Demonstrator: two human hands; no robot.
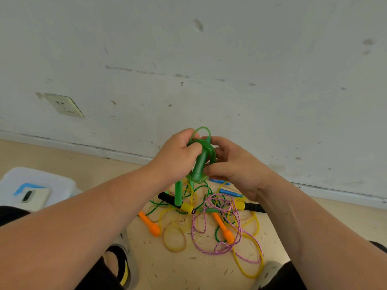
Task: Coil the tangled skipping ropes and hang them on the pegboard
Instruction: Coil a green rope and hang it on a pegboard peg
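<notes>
A person crouched by a wall (209, 59) held a green skipping rope (202, 142) above the floor (178, 268), the left hand (178, 152) gripping its coils against the handle (199, 167) to keep them bunched, the right hand (232, 164) pinching a loop, seemingly to wrap it, with the other tangled ropes (211, 218) heaped below.

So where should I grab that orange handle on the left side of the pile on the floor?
Pinch the left orange handle round its slim middle, coming from above on its left. It lies flat on the floor at the pile's edge. The tangled ropes lie mostly to its right, and the fat end should stop your fingers slipping.
</notes>
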